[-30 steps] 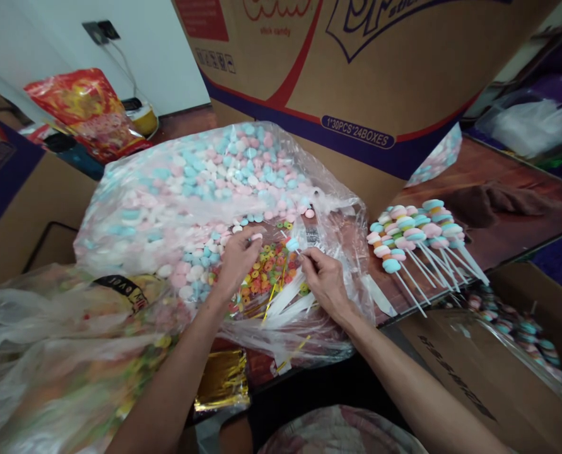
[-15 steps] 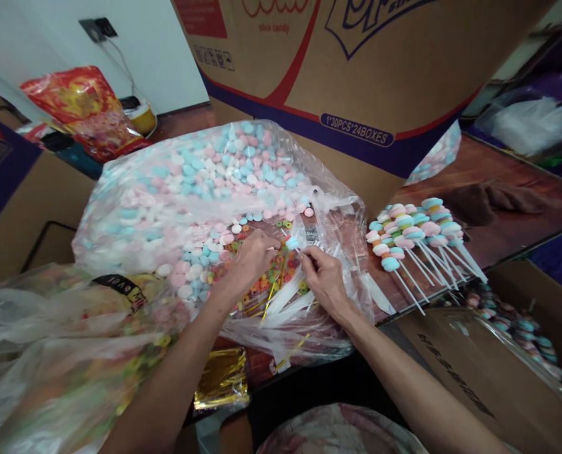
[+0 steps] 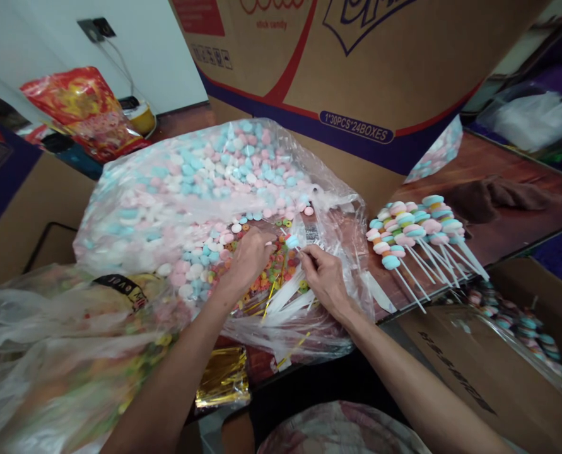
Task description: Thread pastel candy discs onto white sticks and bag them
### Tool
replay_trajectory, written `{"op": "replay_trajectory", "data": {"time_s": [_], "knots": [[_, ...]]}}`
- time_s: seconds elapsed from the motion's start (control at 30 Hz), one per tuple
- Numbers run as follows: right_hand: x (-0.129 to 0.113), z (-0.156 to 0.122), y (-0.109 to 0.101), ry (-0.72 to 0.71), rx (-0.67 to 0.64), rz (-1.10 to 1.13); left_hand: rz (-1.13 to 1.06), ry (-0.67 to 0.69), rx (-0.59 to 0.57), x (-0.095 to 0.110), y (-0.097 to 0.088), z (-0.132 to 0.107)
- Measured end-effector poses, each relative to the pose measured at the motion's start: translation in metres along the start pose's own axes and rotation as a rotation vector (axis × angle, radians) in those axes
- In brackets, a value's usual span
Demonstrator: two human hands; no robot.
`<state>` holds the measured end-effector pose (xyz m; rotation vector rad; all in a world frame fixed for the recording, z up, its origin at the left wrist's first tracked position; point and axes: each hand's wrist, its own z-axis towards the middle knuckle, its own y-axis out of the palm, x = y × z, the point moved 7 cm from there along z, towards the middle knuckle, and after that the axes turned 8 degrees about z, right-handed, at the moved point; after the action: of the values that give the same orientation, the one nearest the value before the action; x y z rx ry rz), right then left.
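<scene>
A big clear plastic bag (image 3: 134,208) full of pink, blue and white candy discs lies in front of me, its mouth open toward me. My right hand (image 3: 325,277) pinches a thin white stick with a blue candy (image 3: 292,242) at its tip. My left hand (image 3: 247,255) is closed, fingertips pinched on a small candy right beside that tip, over a heap of small coloured ring candies (image 3: 274,271). A bundle of white sticks (image 3: 285,296) lies under both hands.
Several finished candy skewers (image 3: 415,233) lie on the wooden tabletop (image 3: 493,183) to the right. A large printed carton (image 3: 356,69) stands behind. More plastic bags (image 3: 48,353) sit at the left, gold twist ties (image 3: 221,381) at the near edge, a carton of skewers (image 3: 512,340) lower right.
My left hand has moved right from the pastel discs to the stick's tip. My right hand has stayed almost still with the stick.
</scene>
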<state>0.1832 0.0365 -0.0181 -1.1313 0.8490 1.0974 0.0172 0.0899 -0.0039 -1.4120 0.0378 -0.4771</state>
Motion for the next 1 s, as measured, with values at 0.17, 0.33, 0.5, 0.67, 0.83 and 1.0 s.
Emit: {"op": "replay_trajectory", "data": {"time_s": [0.17,0.33,0.5,0.67,0.83,1.0], "knots": [[0.001,0.0,0.0,-0.005,-0.001,-0.007,-0.015,-0.017,0.013,0.008,0.003,0.008],[0.0,-0.001,0.003,-0.016,-0.029,-0.007,-0.351,-0.199,0.096,-0.011,-0.003,0.004],[-0.004,-0.001,0.008,-0.064,-0.076,0.003,-0.862,-0.48,0.099,-0.031,0.002,-0.008],[-0.005,-0.001,0.009,-0.08,-0.084,-0.014,-0.972,-0.495,0.127,-0.024,0.004,-0.008],[-0.003,-0.001,0.006,-0.063,-0.059,-0.036,-0.565,-0.337,0.171,-0.025,-0.007,-0.005],[-0.002,-0.001,0.006,-0.053,-0.054,-0.045,-0.14,0.002,-0.031,-0.006,-0.002,0.001]]}}
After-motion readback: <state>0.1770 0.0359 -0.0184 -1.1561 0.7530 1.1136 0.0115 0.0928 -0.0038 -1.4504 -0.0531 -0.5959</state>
